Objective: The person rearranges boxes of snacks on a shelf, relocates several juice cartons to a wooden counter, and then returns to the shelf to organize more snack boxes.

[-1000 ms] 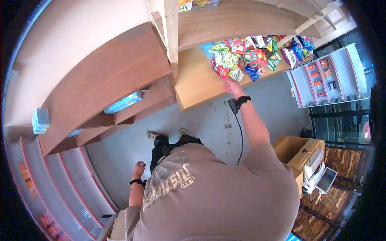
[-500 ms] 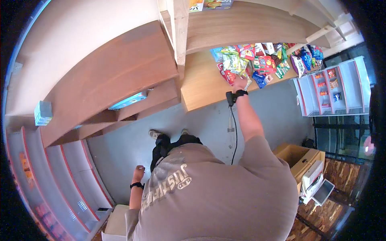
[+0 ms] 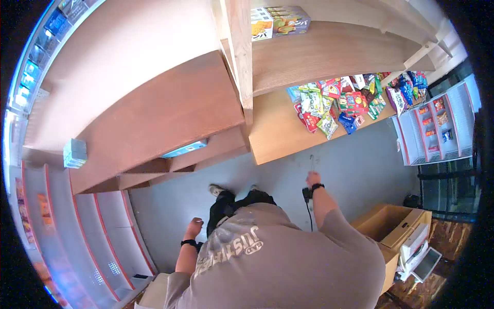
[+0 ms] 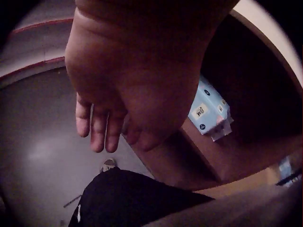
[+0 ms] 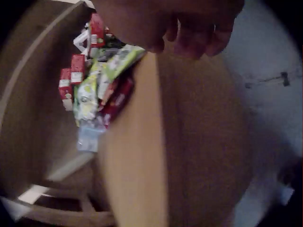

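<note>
My right hand (image 3: pixel 313 179) is over the grey floor, drawn back from the wooden counter (image 3: pixel 272 131). In the right wrist view its fingers (image 5: pixel 194 45) hang loosely bent, with no object showing in them. A heap of snack packets (image 3: pixel 313 103) lies on the counter, with a green-and-white packet (image 3: pixel 328 126) near the front edge and a red packet (image 3: pixel 307 118) beside it. Down by my left thigh hangs my left hand (image 3: pixel 194 226). The left wrist view shows its fingers (image 4: pixel 98 127) relaxed and holding nothing.
A brown shelf unit (image 3: pixel 170 113) stands at the left, with a light-blue pack (image 4: pixel 208 109) in a lower compartment. White racks (image 3: pixel 435 126) with small packets are at the right. A cardboard box (image 3: pixel 381 221) is right of my body. Food boxes (image 3: pixel 280 23) sit on the upper shelf.
My right hand reached to the front packets, then pulled back toward my body and away from the counter. The left hand stays low at my side. The head view has shifted.
</note>
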A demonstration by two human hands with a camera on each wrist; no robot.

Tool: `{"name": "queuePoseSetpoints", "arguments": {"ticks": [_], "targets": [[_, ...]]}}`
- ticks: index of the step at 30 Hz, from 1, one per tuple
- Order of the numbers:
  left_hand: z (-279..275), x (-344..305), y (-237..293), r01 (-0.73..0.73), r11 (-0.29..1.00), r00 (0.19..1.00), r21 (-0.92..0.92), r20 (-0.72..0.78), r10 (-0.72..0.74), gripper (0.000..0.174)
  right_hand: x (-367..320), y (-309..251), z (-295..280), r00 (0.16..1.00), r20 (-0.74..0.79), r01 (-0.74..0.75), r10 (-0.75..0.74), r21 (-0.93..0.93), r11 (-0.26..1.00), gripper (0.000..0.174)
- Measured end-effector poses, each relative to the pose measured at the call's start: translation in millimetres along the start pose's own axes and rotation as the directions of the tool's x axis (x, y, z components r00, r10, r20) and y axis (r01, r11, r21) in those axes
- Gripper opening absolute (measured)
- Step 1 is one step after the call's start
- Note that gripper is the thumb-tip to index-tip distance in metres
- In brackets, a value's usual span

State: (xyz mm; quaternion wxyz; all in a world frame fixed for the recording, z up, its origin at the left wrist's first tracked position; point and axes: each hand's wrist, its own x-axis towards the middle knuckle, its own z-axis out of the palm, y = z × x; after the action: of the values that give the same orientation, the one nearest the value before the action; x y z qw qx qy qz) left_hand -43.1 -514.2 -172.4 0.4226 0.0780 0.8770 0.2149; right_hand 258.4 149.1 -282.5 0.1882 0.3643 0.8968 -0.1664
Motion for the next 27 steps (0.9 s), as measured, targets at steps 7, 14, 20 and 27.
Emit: {"name": "queuePoseSetpoints", "arguments": {"ticks": [7, 14, 20, 27], "targets": [[-26.2, -13.1, 46.7, 0.029, 0.994, 1.0, -0.11, 0.015, -0.028, 0.032, -131.3, -40.9, 58.3, 0.867, 0.474, 0.139, -0.154, 0.066, 0.988, 0.056], [-42.0, 13.9, 26.0, 0.031, 0.997, 0.991, -0.065, 0.133, -0.023, 0.031, -129.6, -38.8, 68.2, 0.952, 0.225, 0.159, -0.206, 0.208, 0.965, 0.036], [-56.3, 45.5, 36.8, -0.085, 0.996, 0.992, -0.001, 0.098, 0.084, 0.03, -132.2, -88.2, -15.1, 0.745, 0.532, -0.562, 0.402, 0.825, -0.051, 0.03], [-38.9, 79.6, 50.2, -0.154, 0.988, 0.981, 0.034, 0.124, 0.148, 0.033, -153.1, -79.6, -4.8, 0.708, 0.61, -0.644, 0.357, 0.764, -0.028, 0.029]]}}
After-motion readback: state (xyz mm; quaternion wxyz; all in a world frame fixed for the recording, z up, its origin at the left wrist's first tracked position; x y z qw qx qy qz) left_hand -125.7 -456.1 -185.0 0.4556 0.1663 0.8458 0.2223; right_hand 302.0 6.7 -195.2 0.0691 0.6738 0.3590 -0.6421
